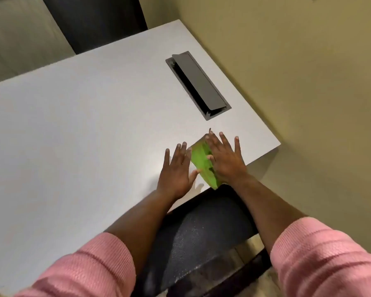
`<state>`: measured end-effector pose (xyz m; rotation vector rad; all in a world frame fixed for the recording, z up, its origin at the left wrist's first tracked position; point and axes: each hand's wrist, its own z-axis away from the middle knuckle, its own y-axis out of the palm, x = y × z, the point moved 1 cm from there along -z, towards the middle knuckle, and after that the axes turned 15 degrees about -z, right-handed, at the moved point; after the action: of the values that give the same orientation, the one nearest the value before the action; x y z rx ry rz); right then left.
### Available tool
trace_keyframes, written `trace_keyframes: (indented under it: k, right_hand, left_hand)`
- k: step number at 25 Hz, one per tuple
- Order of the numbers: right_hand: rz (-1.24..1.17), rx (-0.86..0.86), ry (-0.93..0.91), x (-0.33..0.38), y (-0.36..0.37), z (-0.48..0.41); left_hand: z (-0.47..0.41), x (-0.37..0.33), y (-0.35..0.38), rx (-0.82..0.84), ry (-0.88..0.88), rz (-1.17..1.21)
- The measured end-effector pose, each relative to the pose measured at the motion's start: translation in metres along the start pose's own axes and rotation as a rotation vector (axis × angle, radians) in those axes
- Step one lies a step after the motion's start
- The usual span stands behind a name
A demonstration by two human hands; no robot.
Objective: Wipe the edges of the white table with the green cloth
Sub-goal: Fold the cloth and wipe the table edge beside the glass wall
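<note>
A folded green cloth (200,162) lies flat on the white table (84,125), close to its near edge and not far from the right corner. My right hand (225,157) rests palm down on the cloth's right part with fingers spread. Just left of the cloth, my left hand (176,170) lies flat on the table, its thumb touching the cloth's left edge. Neither hand grips the cloth. Part of the cloth is hidden under my right hand.
A dark cable hatch (198,84) with its lid raised is set into the table beyond the hands. A dark chair seat (201,239) sits below the near edge. A beige wall (308,71) runs along the table's right side. Another dark chair (99,20) stands behind the far edge.
</note>
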<state>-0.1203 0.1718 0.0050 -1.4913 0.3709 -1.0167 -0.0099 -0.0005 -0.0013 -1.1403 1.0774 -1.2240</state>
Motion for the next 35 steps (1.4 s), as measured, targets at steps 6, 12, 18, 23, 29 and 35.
trace_keyframes:
  k: [6, 12, 18, 23, 29, 35]
  right_hand:
    - [0.005, 0.119, 0.012, -0.043, 0.030, -0.027]
    - [-0.003, 0.159, 0.009, -0.061, 0.042, -0.055]
    - [-0.036, 0.075, 0.006, -0.061, 0.047, -0.058]
    - [-0.057, -0.061, 0.076, -0.054, 0.051, -0.059]
    - [-0.069, -0.126, 0.047, -0.035, 0.036, -0.047]
    - [-0.030, -0.070, 0.063, 0.024, 0.003, -0.030]
  left_hand:
    - [-0.042, -0.020, 0.038, 0.127, -0.015, -0.057]
    - [-0.066, -0.026, 0.054, 0.179, -0.124, -0.036]
    - [-0.074, -0.027, 0.053, 0.126, -0.198, -0.003]
    - [-0.077, -0.020, 0.051, 0.054, -0.228, 0.075]
    - [-0.065, -0.004, 0.029, 0.076, -0.202, 0.077]
    - [-0.026, 0.029, -0.015, 0.050, -0.182, 0.131]
